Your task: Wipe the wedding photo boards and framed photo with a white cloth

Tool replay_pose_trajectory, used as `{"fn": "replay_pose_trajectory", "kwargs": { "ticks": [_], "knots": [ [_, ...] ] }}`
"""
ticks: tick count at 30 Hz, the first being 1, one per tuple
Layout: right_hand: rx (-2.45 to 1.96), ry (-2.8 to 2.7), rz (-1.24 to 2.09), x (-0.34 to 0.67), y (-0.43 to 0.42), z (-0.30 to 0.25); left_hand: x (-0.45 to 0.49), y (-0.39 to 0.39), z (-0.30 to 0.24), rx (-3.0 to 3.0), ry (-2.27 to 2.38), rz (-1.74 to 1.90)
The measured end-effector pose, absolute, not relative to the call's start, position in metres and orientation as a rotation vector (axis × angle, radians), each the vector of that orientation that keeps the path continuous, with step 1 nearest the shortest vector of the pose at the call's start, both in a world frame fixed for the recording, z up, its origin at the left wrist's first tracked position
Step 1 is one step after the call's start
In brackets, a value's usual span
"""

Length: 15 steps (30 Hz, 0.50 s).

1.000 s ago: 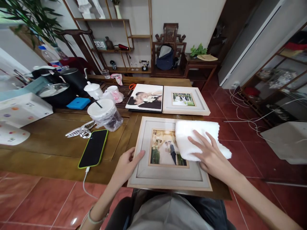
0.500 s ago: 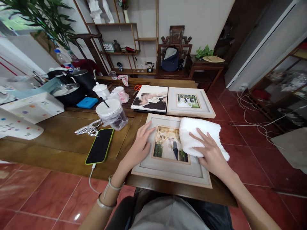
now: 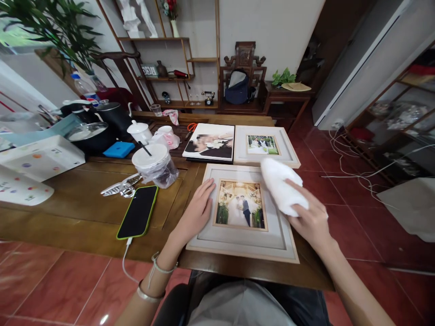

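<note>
A pale framed wedding photo (image 3: 238, 240) lies flat on the near edge of the wooden table (image 3: 78, 203). My left hand (image 3: 195, 213) rests flat on the frame's left border, fingers stretched out. My right hand (image 3: 311, 219) grips a bunched white cloth (image 3: 280, 185) over the frame's right border.
Behind lie a second framed photo (image 3: 265, 145) and a photo album (image 3: 209, 142). A phone in a green case (image 3: 137, 211) charges at the left, next to keys (image 3: 118, 186) and a lidded plastic cup (image 3: 154, 163). Pots, boxes and a teapot crowd the far left.
My left hand slid up from the frame's lower left corner to its left border. My right hand gathered the flat cloth into a bunch and moved it right, off the picture.
</note>
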State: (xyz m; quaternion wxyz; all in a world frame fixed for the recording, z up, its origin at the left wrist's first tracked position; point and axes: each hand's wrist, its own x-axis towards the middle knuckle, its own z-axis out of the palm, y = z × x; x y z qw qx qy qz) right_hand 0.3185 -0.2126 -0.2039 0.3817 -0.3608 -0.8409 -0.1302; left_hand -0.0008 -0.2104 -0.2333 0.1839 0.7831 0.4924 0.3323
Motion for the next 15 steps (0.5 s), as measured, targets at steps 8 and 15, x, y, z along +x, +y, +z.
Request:
{"fn": "replay_pose_trajectory", "kwargs": {
  "ticks": [8,15],
  "knots": [
    [-1.038,-2.426,-0.459,0.297,-0.192,-0.186,-0.002,-0.209,-0.234,2.184,1.388,0.971],
    [-1.218,-2.565,-0.313,0.281,-0.187,-0.197,-0.001,-0.199,-0.238,2.227,1.382,1.078]
  ]
}}
